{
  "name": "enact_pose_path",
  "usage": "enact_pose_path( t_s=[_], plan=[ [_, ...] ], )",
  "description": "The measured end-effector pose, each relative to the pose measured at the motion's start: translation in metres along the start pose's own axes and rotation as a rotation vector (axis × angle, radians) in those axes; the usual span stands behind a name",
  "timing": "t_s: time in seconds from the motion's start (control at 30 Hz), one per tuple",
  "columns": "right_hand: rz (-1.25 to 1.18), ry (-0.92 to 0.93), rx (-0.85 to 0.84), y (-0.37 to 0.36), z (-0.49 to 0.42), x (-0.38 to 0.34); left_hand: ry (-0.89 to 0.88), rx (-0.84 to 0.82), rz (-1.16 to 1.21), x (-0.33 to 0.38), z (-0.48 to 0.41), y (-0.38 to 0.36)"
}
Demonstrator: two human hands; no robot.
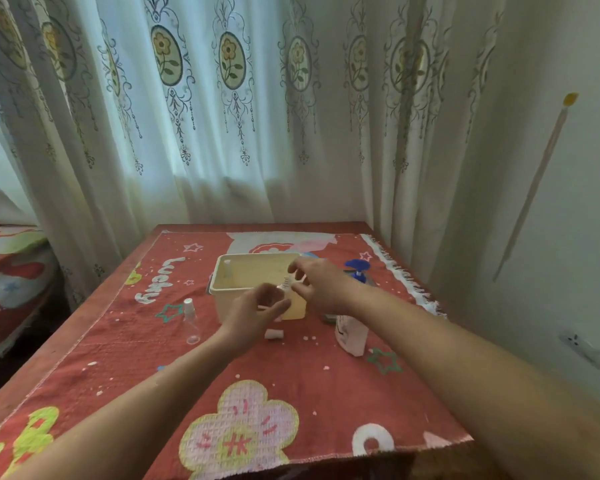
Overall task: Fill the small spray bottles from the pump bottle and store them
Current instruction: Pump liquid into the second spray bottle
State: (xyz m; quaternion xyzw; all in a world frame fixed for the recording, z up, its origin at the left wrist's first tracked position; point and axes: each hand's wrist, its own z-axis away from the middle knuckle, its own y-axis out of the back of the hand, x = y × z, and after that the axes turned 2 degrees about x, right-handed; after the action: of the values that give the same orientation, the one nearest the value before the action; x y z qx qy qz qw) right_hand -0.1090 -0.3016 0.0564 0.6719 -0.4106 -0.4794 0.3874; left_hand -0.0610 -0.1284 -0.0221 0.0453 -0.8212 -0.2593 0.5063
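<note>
My left hand (253, 317) curls around a small clear spray bottle (269, 304), mostly hidden by my fingers, in front of the cream plastic bin (219, 289). Just above it, my right hand (321, 285) pinches a white spray head (286, 284) with its tube pointing down toward the bottle. A white cap (274, 334) lies on the cloth below my hands. Another clear spray bottle (191, 322) stands capped to the left of the bin. A third small bottle (227, 268) stands inside the bin's far left corner. The pump bottle (352, 336), with a blue pump top (358, 270), stands behind my right forearm.
A red patterned cloth (291, 382) covers the table, with a fringed edge at the right. Curtains (222, 133) hang right behind the table and a wall is close on the right. A bed (11, 271) lies at the left. Something blue (312, 255) peeks from behind the bin.
</note>
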Motion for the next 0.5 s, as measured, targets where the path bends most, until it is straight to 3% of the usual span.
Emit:
enact_pose_path(
  t_s=[0.17, 0.27, 0.37, 0.5],
  plan=[
    [-0.148, -0.056, 0.265, 0.044, 0.018, 0.021, -0.019, 0.008, 0.001, 0.042, -0.015, -0.032],
    [-0.347, -0.24, 0.4, 0.046, 0.017, 0.047, 0.0, -0.018, 0.009, 0.048, -0.022, -0.046],
    [-0.608, -0.44, 0.421, 0.031, 0.009, 0.073, 0.021, -0.053, 0.042, 0.05, -0.027, -0.056],
    [-0.762, -0.561, 0.435, 0.011, 0.005, 0.084, 0.034, -0.095, 0.074, 0.046, -0.036, -0.065]
  ],
)
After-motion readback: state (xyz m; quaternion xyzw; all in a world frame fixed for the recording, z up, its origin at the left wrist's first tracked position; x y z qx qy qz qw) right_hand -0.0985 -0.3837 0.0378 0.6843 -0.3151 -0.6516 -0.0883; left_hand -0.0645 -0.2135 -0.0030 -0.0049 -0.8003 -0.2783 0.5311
